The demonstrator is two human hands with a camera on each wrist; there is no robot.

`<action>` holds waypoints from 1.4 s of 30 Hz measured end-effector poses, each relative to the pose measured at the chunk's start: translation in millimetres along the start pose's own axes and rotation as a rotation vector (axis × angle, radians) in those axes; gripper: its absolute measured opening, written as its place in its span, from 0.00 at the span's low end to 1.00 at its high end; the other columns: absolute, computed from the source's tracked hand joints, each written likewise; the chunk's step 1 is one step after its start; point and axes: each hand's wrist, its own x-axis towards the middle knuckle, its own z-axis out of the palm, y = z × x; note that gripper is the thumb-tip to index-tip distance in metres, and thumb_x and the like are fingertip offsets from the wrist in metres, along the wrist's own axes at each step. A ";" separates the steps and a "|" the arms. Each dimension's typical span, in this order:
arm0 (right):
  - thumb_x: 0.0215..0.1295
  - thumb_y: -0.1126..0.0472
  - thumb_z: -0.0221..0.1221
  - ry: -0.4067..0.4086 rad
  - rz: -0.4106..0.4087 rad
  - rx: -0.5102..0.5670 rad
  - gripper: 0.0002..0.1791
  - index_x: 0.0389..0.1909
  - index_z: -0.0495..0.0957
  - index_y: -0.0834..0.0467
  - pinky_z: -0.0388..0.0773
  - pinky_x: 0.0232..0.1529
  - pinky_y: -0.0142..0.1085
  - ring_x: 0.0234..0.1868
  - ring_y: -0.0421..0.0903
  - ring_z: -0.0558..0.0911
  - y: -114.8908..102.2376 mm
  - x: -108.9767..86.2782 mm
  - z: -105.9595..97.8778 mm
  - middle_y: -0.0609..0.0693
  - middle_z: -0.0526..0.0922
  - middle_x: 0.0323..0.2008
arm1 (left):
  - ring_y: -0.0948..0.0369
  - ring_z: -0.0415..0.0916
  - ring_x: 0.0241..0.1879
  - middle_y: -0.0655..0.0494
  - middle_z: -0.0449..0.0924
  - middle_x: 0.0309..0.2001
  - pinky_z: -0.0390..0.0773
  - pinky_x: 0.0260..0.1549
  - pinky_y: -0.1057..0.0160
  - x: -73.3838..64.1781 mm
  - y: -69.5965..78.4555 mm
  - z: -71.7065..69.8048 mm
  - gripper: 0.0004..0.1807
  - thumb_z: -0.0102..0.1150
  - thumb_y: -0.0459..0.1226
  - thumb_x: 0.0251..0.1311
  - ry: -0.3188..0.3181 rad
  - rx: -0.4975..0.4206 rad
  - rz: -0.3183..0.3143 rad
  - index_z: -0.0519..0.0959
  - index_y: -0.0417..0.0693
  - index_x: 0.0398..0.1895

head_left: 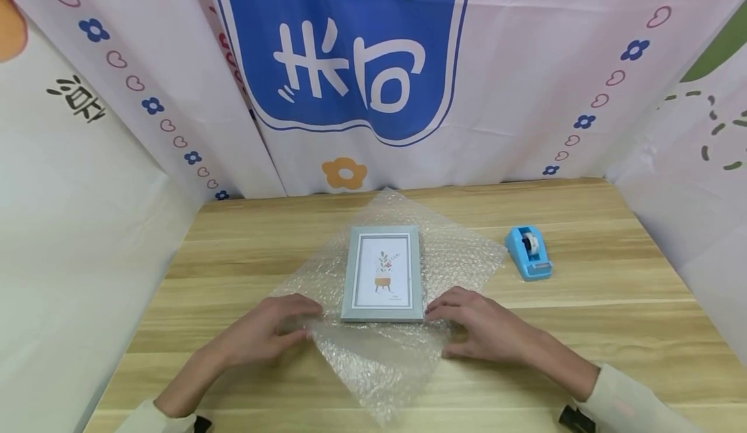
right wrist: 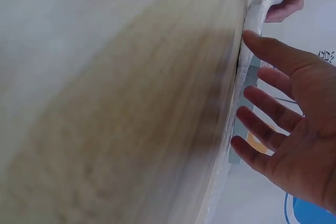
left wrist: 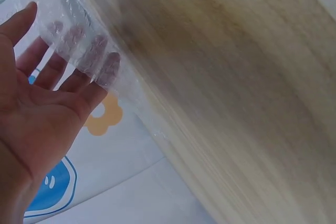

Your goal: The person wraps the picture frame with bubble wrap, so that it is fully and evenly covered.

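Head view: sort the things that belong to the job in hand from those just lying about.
In the job:
Picture frame
Bubble wrap beneath it
Left hand and right hand, at the wrap
Probably the tape dispenser, untouched at the right

Just around:
Printed cloth behind the table

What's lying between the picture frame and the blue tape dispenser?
Bubble wrap: in the head view, it spreads from the picture frame to right beside the tape dispenser; contact unclear.
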 end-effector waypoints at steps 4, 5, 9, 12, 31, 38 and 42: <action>0.63 0.48 0.77 0.010 0.005 0.005 0.25 0.61 0.86 0.45 0.83 0.67 0.46 0.66 0.45 0.81 -0.3 -1.8 -1.0 0.43 0.84 0.65 | 0.51 0.87 0.57 0.51 0.89 0.59 0.88 0.57 0.47 1.5 -2.3 -0.6 0.22 0.68 0.42 0.73 0.046 -0.013 -0.029 0.82 0.43 0.65; 0.64 0.47 0.76 0.013 0.009 0.011 0.24 0.61 0.87 0.45 0.83 0.66 0.46 0.66 0.45 0.81 -0.2 -2.2 -1.6 0.43 0.84 0.65 | 0.52 0.88 0.56 0.50 0.89 0.59 0.88 0.55 0.49 1.8 -2.5 -0.8 0.23 0.68 0.42 0.73 0.057 -0.020 -0.036 0.82 0.42 0.66; 0.66 0.46 0.74 0.019 0.032 0.047 0.22 0.60 0.87 0.44 0.85 0.64 0.43 0.65 0.45 0.82 0.6 -3.0 -3.2 0.43 0.84 0.65 | 0.51 0.89 0.55 0.47 0.88 0.61 0.90 0.53 0.51 3.2 -3.0 -0.3 0.27 0.69 0.42 0.72 0.084 -0.024 -0.052 0.79 0.39 0.68; 0.67 0.47 0.74 0.034 0.042 0.063 0.22 0.60 0.87 0.46 0.86 0.62 0.42 0.63 0.44 0.83 2.3 -2.3 -3.3 0.43 0.84 0.63 | 0.53 0.88 0.55 0.48 0.88 0.61 0.89 0.54 0.51 4.3 -1.1 1.3 0.30 0.71 0.41 0.69 0.099 0.008 -0.071 0.77 0.40 0.71; 0.71 0.45 0.70 0.147 0.124 0.118 0.29 0.68 0.81 0.53 0.84 0.64 0.52 0.63 0.49 0.86 13.9 6.2 -6.5 0.49 0.87 0.62 | 0.58 0.89 0.51 0.54 0.89 0.57 0.89 0.52 0.51 29.0 29.1 12.5 0.34 0.82 0.40 0.55 0.199 0.106 0.024 0.82 0.46 0.67; 0.71 0.48 0.70 0.122 0.130 0.167 0.28 0.68 0.81 0.50 0.83 0.66 0.51 0.65 0.48 0.85 11.5 7.6 -5.5 0.47 0.87 0.63 | 0.70 0.86 0.39 0.56 0.93 0.42 0.89 0.39 0.66 40.9 39.0 16.6 0.12 0.76 0.33 0.63 0.227 -0.119 0.144 0.90 0.43 0.49; 0.72 0.49 0.70 0.098 0.119 0.164 0.27 0.69 0.81 0.50 0.80 0.69 0.55 0.67 0.51 0.84 8.3 8.0 -6.3 0.48 0.86 0.65 | 0.74 0.84 0.36 0.58 0.93 0.37 0.87 0.33 0.72 44.0 42.0 16.9 0.06 0.75 0.33 0.64 0.237 -0.165 0.092 0.91 0.47 0.44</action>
